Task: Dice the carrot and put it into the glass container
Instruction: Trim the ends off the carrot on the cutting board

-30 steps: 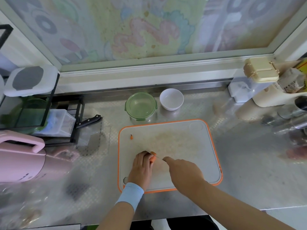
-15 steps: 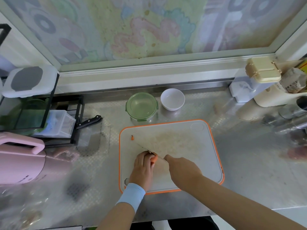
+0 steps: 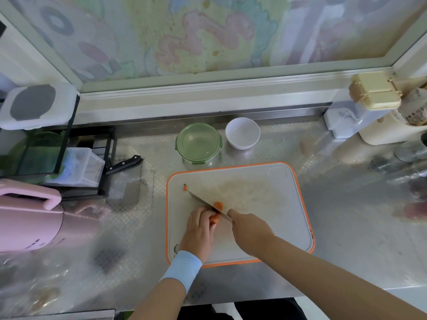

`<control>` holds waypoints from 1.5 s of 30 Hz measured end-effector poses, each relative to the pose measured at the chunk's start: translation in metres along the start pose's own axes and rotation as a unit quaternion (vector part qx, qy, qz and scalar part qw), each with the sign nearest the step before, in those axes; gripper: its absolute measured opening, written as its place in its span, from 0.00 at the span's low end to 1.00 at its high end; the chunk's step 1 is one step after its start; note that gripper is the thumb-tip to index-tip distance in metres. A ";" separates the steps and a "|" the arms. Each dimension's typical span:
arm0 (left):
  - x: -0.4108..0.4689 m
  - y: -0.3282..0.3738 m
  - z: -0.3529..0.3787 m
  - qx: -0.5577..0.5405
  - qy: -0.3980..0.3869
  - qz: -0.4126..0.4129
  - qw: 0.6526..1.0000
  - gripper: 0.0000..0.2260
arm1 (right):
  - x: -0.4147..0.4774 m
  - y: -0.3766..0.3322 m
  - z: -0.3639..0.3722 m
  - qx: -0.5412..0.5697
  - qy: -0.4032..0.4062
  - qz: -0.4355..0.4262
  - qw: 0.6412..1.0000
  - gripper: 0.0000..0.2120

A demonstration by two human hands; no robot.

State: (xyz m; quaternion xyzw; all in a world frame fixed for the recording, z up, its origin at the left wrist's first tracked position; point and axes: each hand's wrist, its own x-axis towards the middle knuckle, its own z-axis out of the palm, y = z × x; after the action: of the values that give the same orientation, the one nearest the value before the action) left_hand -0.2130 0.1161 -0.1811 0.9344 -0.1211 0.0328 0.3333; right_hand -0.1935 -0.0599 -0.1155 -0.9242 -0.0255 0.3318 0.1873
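Note:
On the white, orange-rimmed cutting board (image 3: 272, 204) lies a short orange carrot (image 3: 214, 218), mostly hidden under my left hand (image 3: 198, 229), whose fingers hold it down. My right hand (image 3: 250, 230) grips a knife (image 3: 208, 204) by the handle. The blade runs up and left across the carrot, and a cut piece (image 3: 218, 205) lies just beyond it. A tiny carrot tip (image 3: 185, 187) sits near the blade's point. The glass container (image 3: 198, 144), with its green lid on, stands behind the board.
A white bowl (image 3: 242, 133) stands right of the container. At left are a black rack (image 3: 57, 158) with boxes, a black-handled knife (image 3: 123, 163) and a pink appliance (image 3: 30, 218). Jars and a beige-lidded box (image 3: 374, 91) crowd the right. The counter edge runs close below the board.
The knife has come down and through the carrot, and a slice now lies beyond the blade. My left hand has stayed on the carrot.

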 end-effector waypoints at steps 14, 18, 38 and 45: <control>0.017 0.004 -0.019 -0.033 -0.034 -0.043 0.998 0.10 | -0.009 0.023 -0.025 0.106 0.062 -0.033 0.992 0.09; 0.054 0.010 -0.019 0.017 -0.048 -0.111 0.992 0.14 | -0.005 0.034 -0.040 0.082 0.123 -0.020 0.989 0.15; 0.107 -0.027 -0.056 0.087 -0.120 -0.256 0.955 0.08 | 0.024 0.030 -0.025 0.016 0.109 -0.040 0.993 0.17; 0.071 -0.024 -0.073 0.014 -0.114 -0.205 0.972 0.15 | 0.022 0.022 -0.021 0.028 0.111 -0.028 0.993 0.18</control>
State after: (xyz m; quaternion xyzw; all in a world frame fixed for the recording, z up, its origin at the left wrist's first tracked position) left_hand -0.1364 0.1658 -0.1294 0.9414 0.0366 -0.1413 0.3041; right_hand -0.1647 -0.0837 -0.1220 -0.9486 -0.0206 0.2226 0.2241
